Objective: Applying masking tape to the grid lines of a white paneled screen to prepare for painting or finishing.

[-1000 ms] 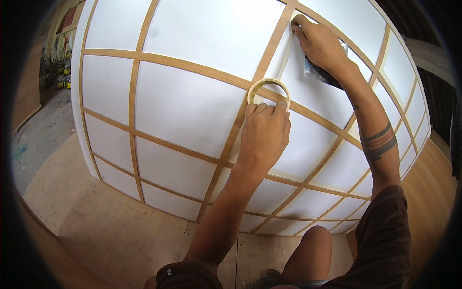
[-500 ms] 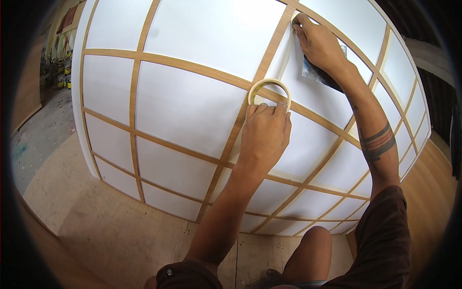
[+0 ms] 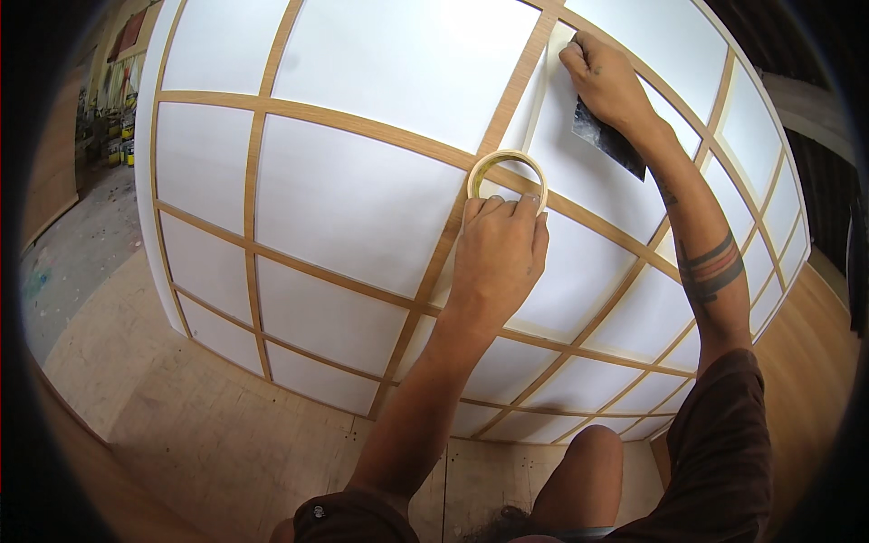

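Note:
My left hand (image 3: 502, 249) is closed on the lower rim of a roll of masking tape (image 3: 472, 179), held against a crossing of the wooden strips. From the roll a pale strip of tape (image 3: 540, 104) runs up along a wooden strip to the top corner of a white panel. There my right hand (image 3: 602, 81) is curled, its knuckles and thumb at the tape's upper end. A dark, flat, smeared scraper-like plate (image 3: 608, 140) hangs out below the right palm, gripped by the fingers; its upper part is hidden by the hand.
The large white board (image 3: 362, 195) is divided into panels by a wooden grid (image 3: 362, 120) and leans before me. Below lies a plywood surface (image 3: 181, 407). My knee (image 3: 584, 471) is near the board's bottom edge. Several cans (image 3: 118, 149) stand at the far left.
My right hand has shifted slightly right and down from the corner, turning into a tighter curl. More of the dark plate shows. The left hand and tape roll have stayed put.

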Demonstrator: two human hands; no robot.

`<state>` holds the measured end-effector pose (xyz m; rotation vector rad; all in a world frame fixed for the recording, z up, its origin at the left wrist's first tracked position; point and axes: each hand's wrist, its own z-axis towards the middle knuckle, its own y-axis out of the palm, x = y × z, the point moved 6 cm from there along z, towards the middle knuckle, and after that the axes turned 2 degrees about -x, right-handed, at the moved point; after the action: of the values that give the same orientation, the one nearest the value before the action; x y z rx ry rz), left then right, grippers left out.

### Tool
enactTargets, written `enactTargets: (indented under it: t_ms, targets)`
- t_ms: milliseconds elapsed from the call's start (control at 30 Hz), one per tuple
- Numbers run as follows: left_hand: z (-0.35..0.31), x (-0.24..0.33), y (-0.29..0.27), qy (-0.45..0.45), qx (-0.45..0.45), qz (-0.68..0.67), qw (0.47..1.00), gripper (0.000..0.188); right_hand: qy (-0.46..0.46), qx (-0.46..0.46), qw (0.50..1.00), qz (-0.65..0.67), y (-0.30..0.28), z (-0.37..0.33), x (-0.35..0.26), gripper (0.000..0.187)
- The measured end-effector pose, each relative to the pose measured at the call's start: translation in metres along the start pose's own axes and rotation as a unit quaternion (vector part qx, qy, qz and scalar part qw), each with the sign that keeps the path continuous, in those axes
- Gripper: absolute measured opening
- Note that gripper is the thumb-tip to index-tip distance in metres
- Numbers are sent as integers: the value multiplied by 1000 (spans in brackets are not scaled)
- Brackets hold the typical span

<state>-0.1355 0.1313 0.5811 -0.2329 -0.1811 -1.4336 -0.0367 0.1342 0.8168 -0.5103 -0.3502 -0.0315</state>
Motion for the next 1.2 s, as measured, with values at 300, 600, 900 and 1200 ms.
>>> enactTargets:
  t_ms: [300, 600, 900, 1200]
  targets:
    - [-1, -2, 3, 5, 9, -3, 1000, 21, 49, -10, 997, 56, 3, -3, 6, 43]
    - [-3, 4, 7, 11, 9, 12, 1000, 21, 92, -11, 994, 61, -14, -9, -19, 50]
    - [-3, 8, 15, 8, 5, 30, 1000, 20, 75, -48, 996, -2, -1, 2, -7, 53]
    - [-2, 5, 13, 13, 13, 23, 1000, 18, 107, -56, 990, 73, -3, 0, -3, 37]
